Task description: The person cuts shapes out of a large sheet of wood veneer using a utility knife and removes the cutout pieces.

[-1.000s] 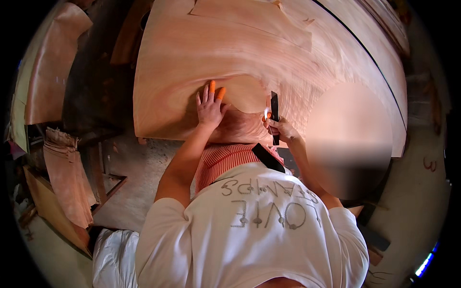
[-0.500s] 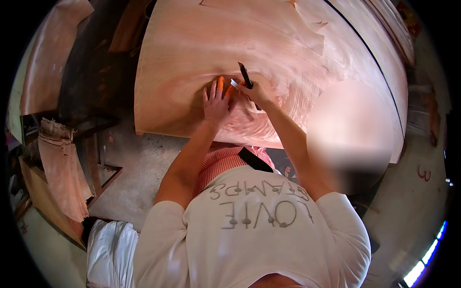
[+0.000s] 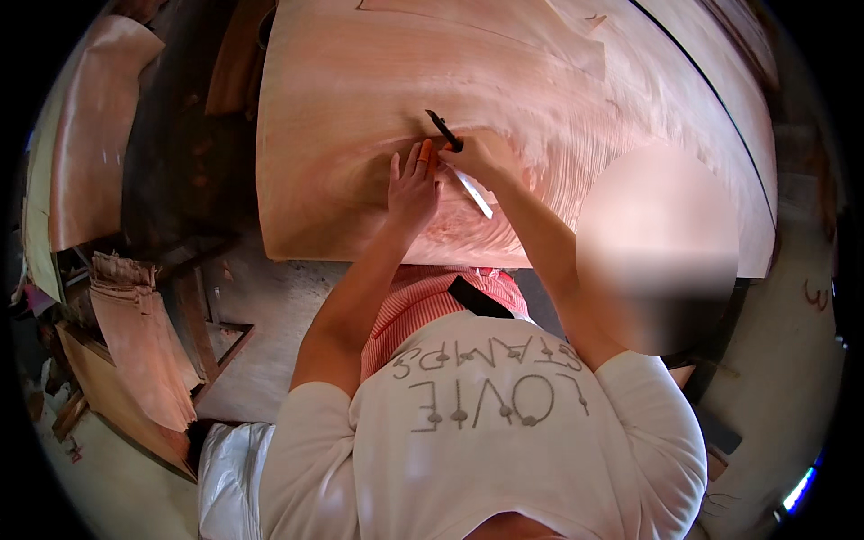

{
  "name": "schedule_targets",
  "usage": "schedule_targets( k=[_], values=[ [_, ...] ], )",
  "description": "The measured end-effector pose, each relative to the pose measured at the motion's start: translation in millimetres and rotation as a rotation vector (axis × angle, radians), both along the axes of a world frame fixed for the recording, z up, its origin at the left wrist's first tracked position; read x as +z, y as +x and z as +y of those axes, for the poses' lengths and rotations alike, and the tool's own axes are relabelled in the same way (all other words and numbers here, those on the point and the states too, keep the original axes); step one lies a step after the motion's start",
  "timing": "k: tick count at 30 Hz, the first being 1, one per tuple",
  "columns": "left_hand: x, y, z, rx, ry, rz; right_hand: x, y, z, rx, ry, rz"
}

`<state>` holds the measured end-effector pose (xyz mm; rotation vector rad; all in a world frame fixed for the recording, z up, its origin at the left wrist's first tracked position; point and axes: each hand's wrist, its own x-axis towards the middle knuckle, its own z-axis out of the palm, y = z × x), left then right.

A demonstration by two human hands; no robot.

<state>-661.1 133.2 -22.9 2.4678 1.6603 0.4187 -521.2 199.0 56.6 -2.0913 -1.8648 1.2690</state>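
Your right hand point(image 3: 483, 160) grips the slim dark tool point(image 3: 440, 125) by its near end, its long axis slanting away from you and leftward over the wood sheet point(image 3: 351, 85), just beyond the fingertips of your left hand point(image 3: 414, 198), which rests there with fingers extended.

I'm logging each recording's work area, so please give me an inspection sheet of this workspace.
Surface: large pinkish wood sheet, wavy grain.
Job's things: black tool; pale strip beside the right hand, unclear whether held.
Clutter: thin loose piece on the sheet's far part.
Hands: left hand rests on the sheet, orange covers on its fingers; right grips the black tool.
Cables: nothing seen.
Surroundings: draped sheets and shiny white wrapping at left.
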Motion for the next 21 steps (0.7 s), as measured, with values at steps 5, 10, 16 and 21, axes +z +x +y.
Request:
schedule_targets(
  k=[5, 10, 16, 21],
  values=[
    [3, 7, 1, 0.023, -0.055, 0.112, -28, 24, -6, 0.106, -0.058, -0.027],
    [4, 6, -1, 0.041, -0.094, 0.227, -28, 34, -5, 0.173, 0.022, 0.119],
    [9, 11, 1, 0.017, -0.075, 0.189, -18, 120, 19, 0.046, -0.134, 0.142],
    [16, 25, -3, 0.025, -0.043, -0.051, -28, 175, -81, -0.498, -0.148, 0.490]
  ],
)
